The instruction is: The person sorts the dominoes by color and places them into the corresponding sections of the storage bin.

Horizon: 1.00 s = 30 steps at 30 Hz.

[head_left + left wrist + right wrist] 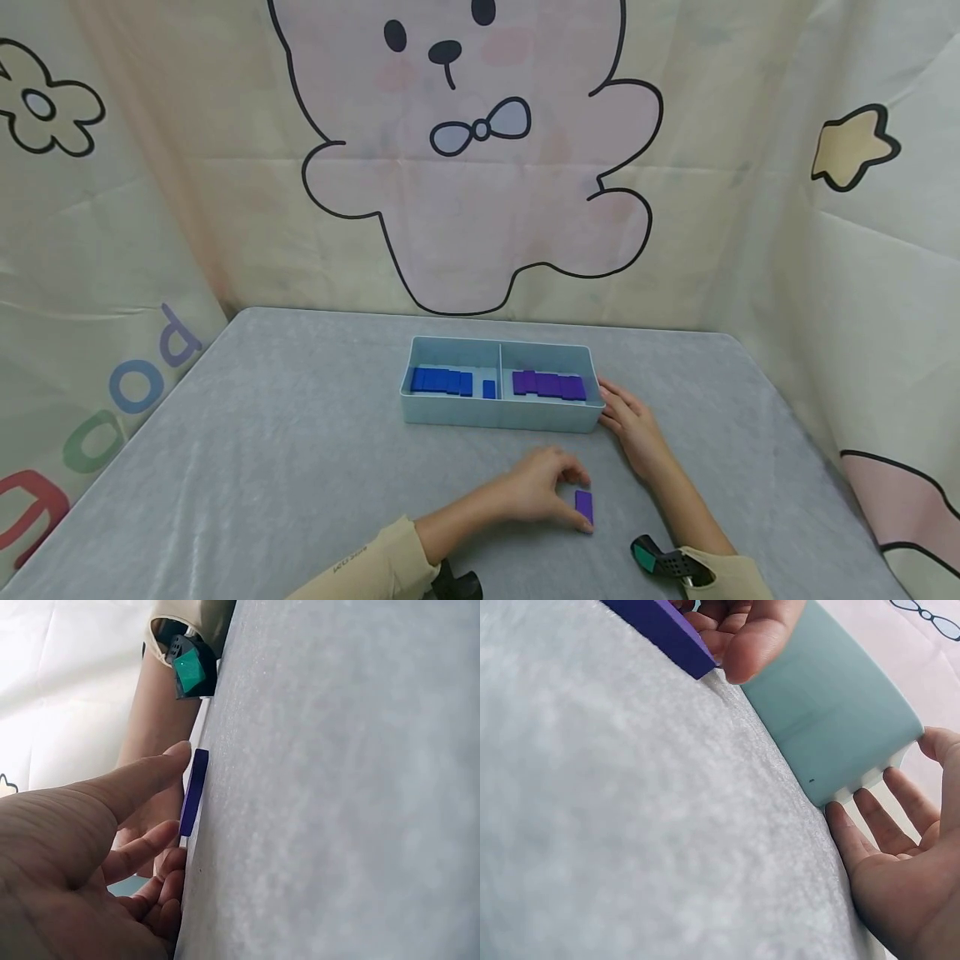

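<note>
A: The fingers (573, 477) of the left hand (536, 492) are curled loosely over a purple tile (584, 506), which lies flat on the grey cloth (262, 467). The tile is touched at its near end by the thumb and reached over by the forefinger; whether it is truly pinched cannot be told.

B: And to the right of those fingers?

A: The right hand (633, 425) is laid open on the cloth, its straight fingertips (840, 817) set against the right end wall of the pale blue tray (502, 414). Nothing is held by it. Beyond the left fingers, blue tiles (442, 381) are seen in the tray's left compartment and purple tiles (549, 384) in its right one.

B: What could go wrong from here?

A: In all likelihood the tile could be slid rather than lifted, since it lies flat on soft cloth and little edge is offered to the fingertips. It could also be dropped if only its end is caught. The tray might be nudged if it is pressed harder by the right fingertips.

B: What is hidden?

A: The tile's underside and its far edge are covered by the left fingers. The tiles in the tray cannot be counted, being partly screened by its near wall. Both forearms are cut off by the frame.
</note>
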Tool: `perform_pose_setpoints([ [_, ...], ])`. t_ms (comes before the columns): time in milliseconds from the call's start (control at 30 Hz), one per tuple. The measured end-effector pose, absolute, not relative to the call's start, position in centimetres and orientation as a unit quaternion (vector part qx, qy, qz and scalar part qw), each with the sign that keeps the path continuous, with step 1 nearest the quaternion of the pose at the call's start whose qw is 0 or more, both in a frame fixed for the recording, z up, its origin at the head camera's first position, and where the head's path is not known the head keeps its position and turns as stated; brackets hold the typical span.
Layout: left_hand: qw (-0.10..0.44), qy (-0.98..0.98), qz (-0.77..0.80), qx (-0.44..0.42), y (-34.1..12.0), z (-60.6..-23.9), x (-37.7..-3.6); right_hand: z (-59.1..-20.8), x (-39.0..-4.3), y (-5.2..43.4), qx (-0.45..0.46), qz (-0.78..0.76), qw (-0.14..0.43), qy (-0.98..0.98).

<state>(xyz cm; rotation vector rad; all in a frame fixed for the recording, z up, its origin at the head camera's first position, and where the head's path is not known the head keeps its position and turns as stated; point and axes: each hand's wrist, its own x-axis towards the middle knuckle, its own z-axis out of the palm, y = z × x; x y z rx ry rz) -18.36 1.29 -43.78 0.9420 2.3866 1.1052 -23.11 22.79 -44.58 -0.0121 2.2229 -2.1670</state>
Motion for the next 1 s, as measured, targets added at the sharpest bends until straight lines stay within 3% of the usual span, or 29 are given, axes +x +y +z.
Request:
perform_pose_setpoints([
  [667, 0.158, 0.861, 0.343, 0.341, 1.2, -43.5, -17.6, -44.6, -23.1, 22.9, -0.009, -0.685, 0.027, 0.728],
  [1000, 0.172, 0.824, 0.391, 0.372, 1.1, -46.3, -20.2, -44.6, -23.2, 22.9, -0.005, -0.687, 0.03, 0.726],
])
